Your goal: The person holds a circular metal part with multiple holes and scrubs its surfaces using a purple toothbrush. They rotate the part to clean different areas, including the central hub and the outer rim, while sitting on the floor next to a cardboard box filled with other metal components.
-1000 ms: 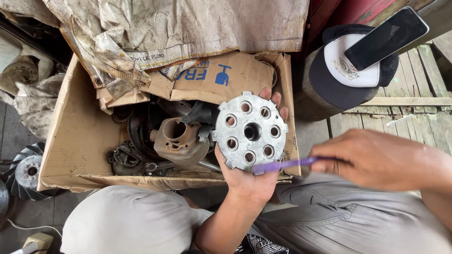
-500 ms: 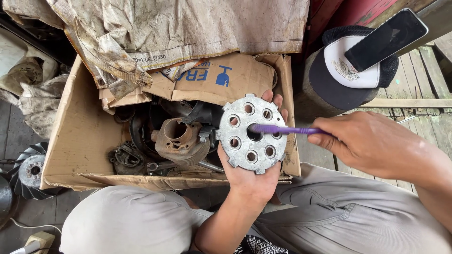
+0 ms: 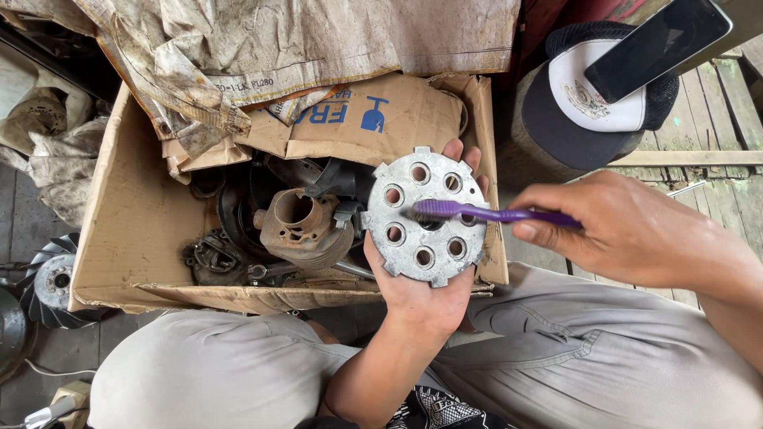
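Scrubbing stage, I'd say. Left hand is clamped around the round metal plate, holding it up over the cardboard box of greasy engine parts. Right hand pinches the purple toothbrush – bristles at the centre hole. Next up, probably working into the ring of holes – small, firm strokes.

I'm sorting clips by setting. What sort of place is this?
Probably an informal home repair spot on a plank floor: a cardboard box of greasy engine parts, a rusty cylinder, a fan wheel.
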